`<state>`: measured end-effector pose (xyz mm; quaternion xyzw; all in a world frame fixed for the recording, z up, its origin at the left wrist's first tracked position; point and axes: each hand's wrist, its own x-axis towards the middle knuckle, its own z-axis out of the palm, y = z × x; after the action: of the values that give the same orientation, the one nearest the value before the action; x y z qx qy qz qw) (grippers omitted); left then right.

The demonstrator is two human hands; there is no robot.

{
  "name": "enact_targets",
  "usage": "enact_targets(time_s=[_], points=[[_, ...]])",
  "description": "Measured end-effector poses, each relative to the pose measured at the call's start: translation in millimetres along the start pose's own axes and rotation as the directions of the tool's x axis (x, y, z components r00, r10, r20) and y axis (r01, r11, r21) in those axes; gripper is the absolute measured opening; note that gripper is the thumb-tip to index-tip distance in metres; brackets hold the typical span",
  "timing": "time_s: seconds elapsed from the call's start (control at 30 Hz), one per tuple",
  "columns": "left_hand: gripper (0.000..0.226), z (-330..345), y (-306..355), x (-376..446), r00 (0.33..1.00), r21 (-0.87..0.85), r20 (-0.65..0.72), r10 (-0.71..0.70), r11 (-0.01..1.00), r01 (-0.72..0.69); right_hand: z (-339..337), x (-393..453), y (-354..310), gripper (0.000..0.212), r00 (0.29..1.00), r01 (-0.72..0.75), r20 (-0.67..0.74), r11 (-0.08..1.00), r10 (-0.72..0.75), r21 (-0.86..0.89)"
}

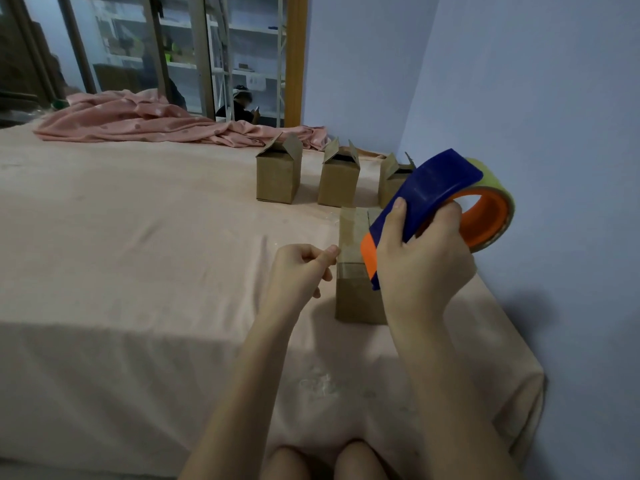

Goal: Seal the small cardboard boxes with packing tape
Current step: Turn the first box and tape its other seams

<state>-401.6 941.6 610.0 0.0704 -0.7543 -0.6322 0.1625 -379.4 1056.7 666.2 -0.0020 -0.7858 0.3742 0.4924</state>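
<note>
Dispenser (429, 202) in right hand (419, 268) slants down toward box (353, 296).

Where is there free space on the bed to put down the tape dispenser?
Free: the wide pink sheet left of the near box, below the blanket. Crowded: the right side, around the three open boxes by the wall.

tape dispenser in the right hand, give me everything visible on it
The tape dispenser looks like plastic: a dark blue curved shell over an orange hub, with an orange tip at its lower end. It carries a roll of yellowish clear tape. The right hand grips the blue shell, thumb on top, holding it tilted in the air. Its lower tip lies over the near box, where tape already shows; actual contact cannot be told.
</note>
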Motion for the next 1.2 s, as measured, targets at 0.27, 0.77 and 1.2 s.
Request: enact_targets(time_s=[0.27,0.77,1.2], points=[[0.033,10.2,-10.6,-2.2,1.000,-0.085,-0.002,-0.029,0.996,0.029,7.1,8.8,-8.9,0.031,0.983,0.154,0.122,0.979,-0.138,-0.137],[0.060,54.1,-7.7,-56.8,0.987,-0.161,-0.075,0.143,0.975,-0.154,12.1,19.3,5.5,0.033,0.989,0.075,0.139,0.978,-0.049,-0.193],[0.073,38.8,-14.9,-57.8,0.818,0.534,-0.084,0.570,0.718,-0.446,11.9,21.6,15.3,0.060,0.978,0.005,0.209,0.992,0.022,-0.128]])
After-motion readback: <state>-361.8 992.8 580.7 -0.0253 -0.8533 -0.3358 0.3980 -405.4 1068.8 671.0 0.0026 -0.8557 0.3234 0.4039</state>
